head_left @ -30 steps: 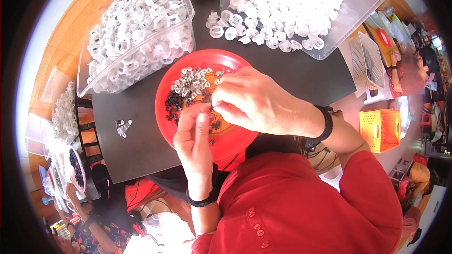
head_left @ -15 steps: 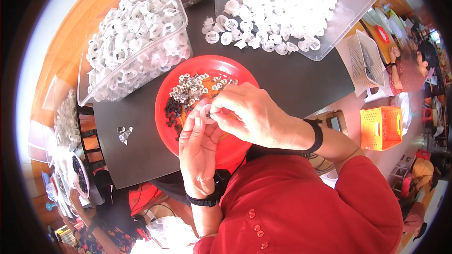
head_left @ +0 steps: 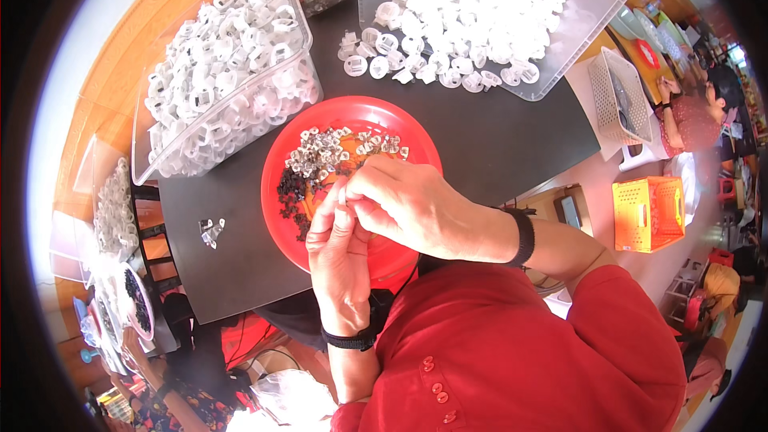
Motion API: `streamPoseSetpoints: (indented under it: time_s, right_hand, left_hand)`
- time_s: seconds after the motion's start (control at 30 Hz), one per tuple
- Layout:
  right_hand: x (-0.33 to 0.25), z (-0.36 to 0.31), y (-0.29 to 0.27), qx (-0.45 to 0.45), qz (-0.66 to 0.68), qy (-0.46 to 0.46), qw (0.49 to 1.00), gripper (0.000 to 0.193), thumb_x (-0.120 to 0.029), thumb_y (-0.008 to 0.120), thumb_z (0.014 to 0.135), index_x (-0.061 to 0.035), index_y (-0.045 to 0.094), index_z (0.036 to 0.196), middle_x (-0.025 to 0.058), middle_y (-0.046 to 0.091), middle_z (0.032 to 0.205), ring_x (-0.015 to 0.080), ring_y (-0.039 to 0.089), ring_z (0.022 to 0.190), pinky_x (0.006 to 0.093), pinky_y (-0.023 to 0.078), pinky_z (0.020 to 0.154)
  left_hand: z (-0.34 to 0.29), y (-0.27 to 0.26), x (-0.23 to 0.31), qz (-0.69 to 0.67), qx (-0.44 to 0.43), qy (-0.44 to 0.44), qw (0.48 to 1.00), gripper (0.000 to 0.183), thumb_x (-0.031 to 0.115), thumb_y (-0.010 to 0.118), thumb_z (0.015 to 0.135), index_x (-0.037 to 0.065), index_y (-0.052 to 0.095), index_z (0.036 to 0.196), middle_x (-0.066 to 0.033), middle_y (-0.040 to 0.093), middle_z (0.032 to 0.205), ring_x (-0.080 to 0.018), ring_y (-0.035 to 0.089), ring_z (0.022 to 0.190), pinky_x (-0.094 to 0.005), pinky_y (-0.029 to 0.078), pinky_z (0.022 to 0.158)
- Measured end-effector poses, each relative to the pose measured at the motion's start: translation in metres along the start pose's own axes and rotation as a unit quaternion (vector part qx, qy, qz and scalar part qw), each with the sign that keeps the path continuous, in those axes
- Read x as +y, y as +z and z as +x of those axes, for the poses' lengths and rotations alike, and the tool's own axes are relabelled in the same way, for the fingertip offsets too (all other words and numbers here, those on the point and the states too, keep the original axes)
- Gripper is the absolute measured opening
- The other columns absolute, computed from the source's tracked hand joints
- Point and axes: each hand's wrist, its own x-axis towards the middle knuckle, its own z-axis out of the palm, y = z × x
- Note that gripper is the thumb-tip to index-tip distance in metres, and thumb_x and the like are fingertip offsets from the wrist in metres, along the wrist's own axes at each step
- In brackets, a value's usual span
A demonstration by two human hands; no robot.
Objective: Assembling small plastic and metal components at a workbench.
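Observation:
Over the red plate [head_left: 280, 136] my two hands meet at their fingertips. Between the thumb and fingers of my left hand [head_left: 339, 268] is a small white round plastic piece [head_left: 342, 194], mostly covered by fingers. My right hand [head_left: 420, 206] pinches at the same piece from the other side; whether it also holds a smaller part is hidden. On the plate lie a heap of small shiny metal parts [head_left: 316, 152] and, at its left side, small black parts [head_left: 290, 192].
A clear bin of white plastic pieces [head_left: 232, 40] stands at the back left. Another clear bin [head_left: 592, 8] lies tipped, white pieces [head_left: 436, 56] spilling onto the dark table [head_left: 512, 136]. A few metal parts [head_left: 211, 232] lie left. Co-workers sit at both sides; an orange crate [head_left: 648, 212] is right.
My right hand has shifted slightly left and closed further over the round piece, which has turned from face-on to nearly edge-on.

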Motion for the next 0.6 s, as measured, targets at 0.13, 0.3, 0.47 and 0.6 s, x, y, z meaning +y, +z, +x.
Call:
streamPoseSetpoints:
  time_s: [0.13, 0.3, 0.47, 0.6]
  right_hand:
    - [0.0, 0.003, 0.0, -0.013, -0.006, -0.001, 1.0, 0.015, -0.002, 0.064, 0.083, -0.0042, 0.055, 0.094, 0.01, 0.055, 0.085, 0.0294, 0.06, 0.072, 0.0373, 0.049, 0.061]
    - [-0.003, 0.002, -0.01, -0.043, 0.047, 0.041, 0.997, 0.015, -0.002, 0.064, 0.084, -0.0027, 0.057, 0.097, 0.0109, 0.059, 0.087, 0.0302, 0.062, 0.075, 0.0368, 0.05, 0.063]
    - [-0.001, 0.002, -0.021, -0.078, 0.034, 0.063, 0.994, 0.015, -0.004, 0.066, 0.083, -0.0017, 0.059, 0.095, 0.0116, 0.062, 0.086, 0.0281, 0.064, 0.077, 0.0353, 0.051, 0.066]
    - [-0.005, 0.029, -0.039, -0.147, -0.012, 0.112, 0.983, 0.009, -0.007, 0.067, 0.084, 0.0005, 0.063, 0.087, 0.0118, 0.066, 0.079, 0.0248, 0.067, 0.071, 0.0328, 0.052, 0.064]
  left_hand:
    - [-0.005, 0.003, -0.001, -0.005, 0.005, 0.035, 0.999, 0.032, 0.007, 0.057, 0.095, -0.001, 0.057, 0.126, -0.0114, 0.062, 0.121, -0.0195, 0.062, 0.107, -0.0343, 0.052, 0.094]
    - [-0.001, 0.004, -0.001, 0.032, -0.006, 0.035, 0.999, 0.032, 0.004, 0.059, 0.093, -0.002, 0.059, 0.124, -0.0115, 0.064, 0.118, -0.0182, 0.061, 0.107, -0.0328, 0.05, 0.094]
    - [-0.001, 0.004, -0.005, 0.04, -0.038, 0.017, 0.998, 0.034, 0.007, 0.058, 0.094, -0.001, 0.056, 0.128, -0.0118, 0.062, 0.122, -0.0187, 0.061, 0.107, -0.0331, 0.051, 0.094]
    - [-0.005, 0.008, -0.001, 0.058, -0.049, 0.013, 0.997, 0.044, 0.014, 0.059, 0.095, 0.001, 0.048, 0.135, -0.0125, 0.06, 0.124, -0.0171, 0.062, 0.102, -0.0308, 0.052, 0.09]
